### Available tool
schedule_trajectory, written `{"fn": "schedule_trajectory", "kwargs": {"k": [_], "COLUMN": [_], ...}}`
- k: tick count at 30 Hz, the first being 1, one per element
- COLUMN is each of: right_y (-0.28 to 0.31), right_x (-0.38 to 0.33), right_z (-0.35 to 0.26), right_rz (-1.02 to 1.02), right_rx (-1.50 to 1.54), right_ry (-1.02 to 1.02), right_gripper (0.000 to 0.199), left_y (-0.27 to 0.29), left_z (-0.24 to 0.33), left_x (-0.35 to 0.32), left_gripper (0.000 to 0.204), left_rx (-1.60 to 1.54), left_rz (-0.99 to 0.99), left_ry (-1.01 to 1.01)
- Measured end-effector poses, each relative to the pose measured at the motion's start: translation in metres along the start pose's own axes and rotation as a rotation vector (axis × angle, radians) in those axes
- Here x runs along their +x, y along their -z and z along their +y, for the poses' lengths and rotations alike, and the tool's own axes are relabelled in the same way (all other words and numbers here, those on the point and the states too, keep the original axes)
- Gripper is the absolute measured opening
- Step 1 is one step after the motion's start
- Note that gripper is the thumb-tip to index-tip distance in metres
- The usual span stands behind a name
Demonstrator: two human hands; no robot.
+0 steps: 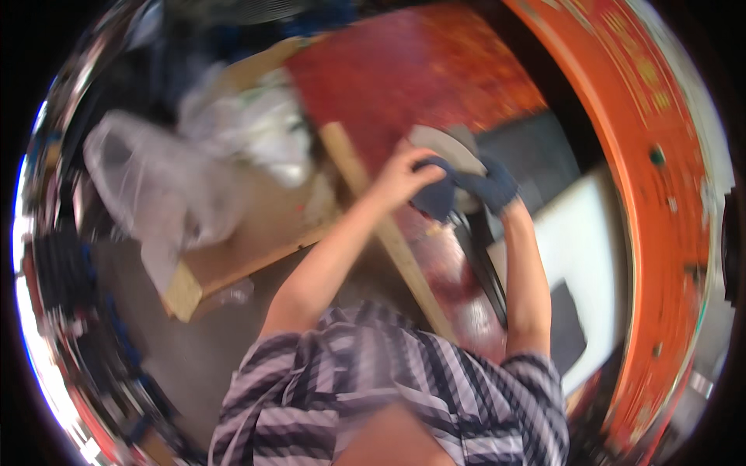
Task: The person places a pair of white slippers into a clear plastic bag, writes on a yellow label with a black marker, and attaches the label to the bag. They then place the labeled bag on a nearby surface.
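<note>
My left hand (399,180) is bare, with its thumb and fingers closed round a dark blue cloth piece that looks like a glove (434,194). My right hand (495,186) wears a dark blue glove; its fingers point left and appear closed on the near side of the same cloth, though blur hides the exact grip. Just beyond both hands shows a beige, rounded, flat thing (446,147) with a greyish part behind it; I cannot tell its kind. A black cord or strap (483,268) runs from beneath the hands toward me.
A red panel (373,70) lies ahead, with a wooden strip (396,248) along its left. Translucent plastic bags (144,179) lie over a wood-edged board (256,225) at left. At right stand a white panel (583,256) and a long orange beam (622,179).
</note>
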State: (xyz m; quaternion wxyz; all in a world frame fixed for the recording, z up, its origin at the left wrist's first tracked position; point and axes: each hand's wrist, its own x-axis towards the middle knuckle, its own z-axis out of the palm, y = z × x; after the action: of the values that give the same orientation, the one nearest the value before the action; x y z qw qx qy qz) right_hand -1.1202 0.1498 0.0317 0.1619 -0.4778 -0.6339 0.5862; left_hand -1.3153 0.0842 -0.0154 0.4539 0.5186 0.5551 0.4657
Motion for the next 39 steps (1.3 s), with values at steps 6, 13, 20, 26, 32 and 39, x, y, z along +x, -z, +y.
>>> {"fn": "schedule_trajectory", "kwargs": {"k": [6, 13, 20, 26, 32, 39], "right_y": [-0.048, -0.128, -0.218, -0.342, -0.445, -0.554], "right_x": [-0.034, -0.081, -0.131, -0.144, -0.098, -0.015], "right_z": [-0.010, 0.003, -0.007, -0.056, -0.180, -0.248], "right_rz": [0.001, 0.288, -0.137, -0.039, -0.017, -0.173], "right_rx": [0.083, 0.702, 1.080, 0.648, 1.012, 0.681], "right_ry": [0.077, 0.140, 0.234, 0.446, 0.593, 0.637], "right_gripper": [0.049, 0.056, 0.071, 0.050, 0.061, 0.047], "left_y": [0.017, 0.143, 0.487, 0.560, 0.556, 0.513], "left_z": [0.056, 0.091, 0.027, 0.009, 0.054, 0.104], "left_x": [-0.037, -0.086, -0.115, -0.155, -0.310, -0.463], "left_gripper": [0.028, 0.035, 0.035, 0.049, 0.024, 0.041], "left_rx": [-0.031, 0.366, 0.805, 1.036, 0.240, -0.381], "left_rz": [0.120, 0.585, 1.334, 0.087, 0.413, 0.614], "left_ry": [0.176, -0.496, -0.215, 0.560, 0.033, -0.208]}}
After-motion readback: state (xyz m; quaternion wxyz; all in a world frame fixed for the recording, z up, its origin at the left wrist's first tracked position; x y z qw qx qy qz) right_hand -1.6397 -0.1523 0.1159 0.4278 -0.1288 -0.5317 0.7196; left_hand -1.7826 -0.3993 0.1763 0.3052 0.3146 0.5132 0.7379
